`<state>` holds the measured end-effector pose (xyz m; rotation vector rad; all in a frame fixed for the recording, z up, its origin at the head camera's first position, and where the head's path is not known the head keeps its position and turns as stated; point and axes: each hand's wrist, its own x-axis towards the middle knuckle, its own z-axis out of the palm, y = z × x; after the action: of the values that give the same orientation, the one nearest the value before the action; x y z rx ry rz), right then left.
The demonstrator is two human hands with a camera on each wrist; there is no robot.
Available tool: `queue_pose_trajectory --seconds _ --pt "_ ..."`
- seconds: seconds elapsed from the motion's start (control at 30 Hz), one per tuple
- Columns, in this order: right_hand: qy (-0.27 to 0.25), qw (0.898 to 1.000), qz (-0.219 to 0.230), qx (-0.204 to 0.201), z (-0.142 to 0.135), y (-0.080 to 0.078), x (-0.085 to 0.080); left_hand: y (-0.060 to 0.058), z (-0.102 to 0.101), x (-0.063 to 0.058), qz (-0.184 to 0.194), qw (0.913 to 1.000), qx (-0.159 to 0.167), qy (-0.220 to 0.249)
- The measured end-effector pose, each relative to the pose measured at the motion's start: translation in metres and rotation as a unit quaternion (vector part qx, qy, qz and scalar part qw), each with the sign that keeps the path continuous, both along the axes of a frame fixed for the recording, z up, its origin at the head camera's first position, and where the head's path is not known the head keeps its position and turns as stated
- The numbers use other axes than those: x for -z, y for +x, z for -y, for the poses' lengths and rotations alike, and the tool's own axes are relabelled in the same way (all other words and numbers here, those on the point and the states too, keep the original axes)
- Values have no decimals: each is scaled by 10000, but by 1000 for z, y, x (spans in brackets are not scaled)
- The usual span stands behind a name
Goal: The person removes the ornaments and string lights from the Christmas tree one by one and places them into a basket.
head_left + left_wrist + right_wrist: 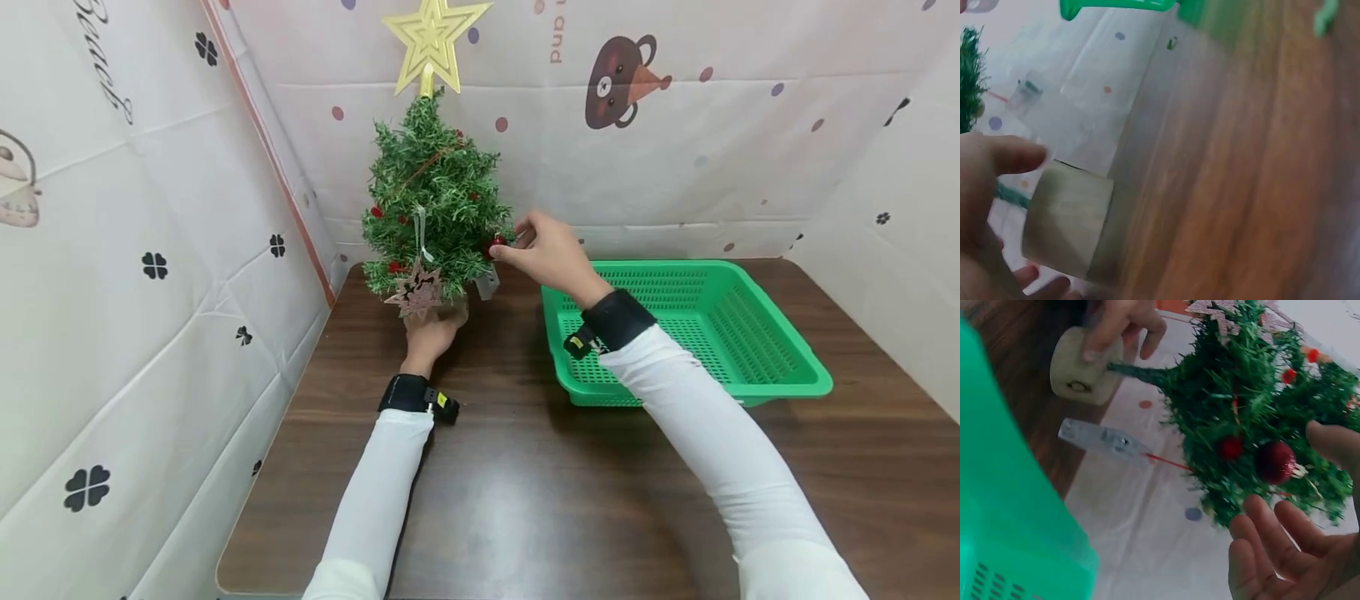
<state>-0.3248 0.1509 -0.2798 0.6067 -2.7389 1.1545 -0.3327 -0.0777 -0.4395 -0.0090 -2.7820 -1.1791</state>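
A small green Christmas tree (442, 167) with a gold star topper (431, 37) stands toward the back left of the table. Low down, my left hand (435, 329) holds its pale round base (1069, 219), thumb on one side and fingers on the other. A pink glittery star ornament (418, 292) hangs just above that hand. At the tree's right side is my right hand (555, 254). In the right wrist view, its thumb and fingers are spread around a dark red ball ornament (1275, 462) hanging among the branches. Next to it sits a smaller red ball (1230, 448).
A green plastic basket (780, 387) stands on the brown wooden table (495, 483), under and beyond my right wrist. A clear ornament (1107, 437) dangles from the tree on a red string. Patterned white cloth (675, 183) hangs behind and along the sides.
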Motion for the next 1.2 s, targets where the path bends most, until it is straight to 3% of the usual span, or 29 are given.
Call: queue_pose_trajectory --seconds 0.1,0.2,0.33,0.5,0.8,1.07,1.2 --pt "-202 9997 15 121 5 -4 3 -7 -1 4 -269 9985 239 417" --pt "-367 9991 -113 157 9 -6 5 -3 -3 7 234 9966 213 761" --pt "-520 9983 -248 131 14 -4 7 4 0 10 601 9951 97 777" --pt "-779 9967 -158 179 16 1 6 10 7 10 734 9889 -29 1291" --pt "-1318 9895 -339 476 13 6 -2 4 14 10 411 9943 113 981" --pt "-1710 9811 -639 647 12 5 -5 3 18 8 429 9937 54 1031" --pt "-1926 9763 -749 642 10 5 -5 1 20 8 366 9966 190 715"
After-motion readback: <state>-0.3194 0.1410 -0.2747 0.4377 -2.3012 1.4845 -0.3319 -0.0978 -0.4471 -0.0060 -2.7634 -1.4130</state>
